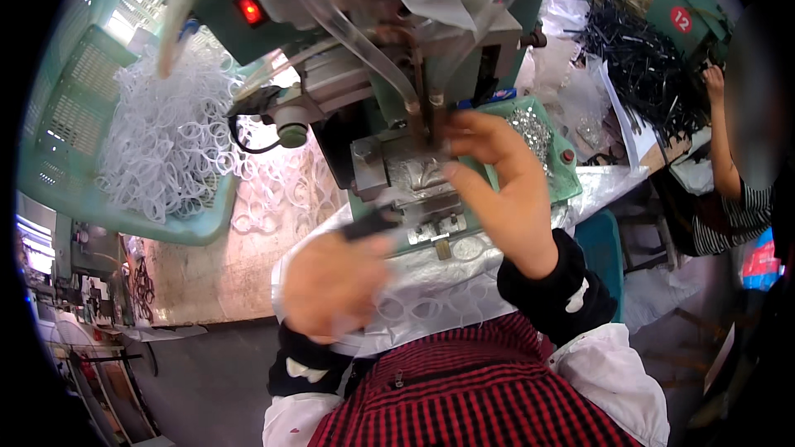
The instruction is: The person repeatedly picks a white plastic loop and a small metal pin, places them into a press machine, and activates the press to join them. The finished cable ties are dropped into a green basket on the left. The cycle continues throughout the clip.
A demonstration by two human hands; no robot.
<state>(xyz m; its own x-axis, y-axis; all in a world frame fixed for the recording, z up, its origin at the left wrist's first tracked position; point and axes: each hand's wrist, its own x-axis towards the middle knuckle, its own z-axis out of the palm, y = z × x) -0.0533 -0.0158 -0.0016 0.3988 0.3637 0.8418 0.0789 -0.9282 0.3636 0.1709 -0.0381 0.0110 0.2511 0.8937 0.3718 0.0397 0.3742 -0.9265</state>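
Note:
My left hand (335, 285) is smeared by motion in front of the bench machine (414, 182). A short dark piece (370, 225) shows at its fingertips; the blur hides whether it is held or worn on a finger. My right hand (505, 190) reaches in at the right of the machine's work spot, thumb and fingers apart, with nothing visible between them. Its fingertips are beside the lower ends of two clear tubes (389, 74). A metal block (368, 165) sits left of the work spot. Clear plastic rings (414, 306) lie on plastic sheeting below my hands.
A green basket (207, 228) heaped with clear rings (166, 132) stands at left, more rings spilling onto the wooden table (199, 281). Right of the machine is a green tray (567, 186) of small shiny metal parts. Black strips (638, 58) are piled far right, beside another person's arm (720, 132).

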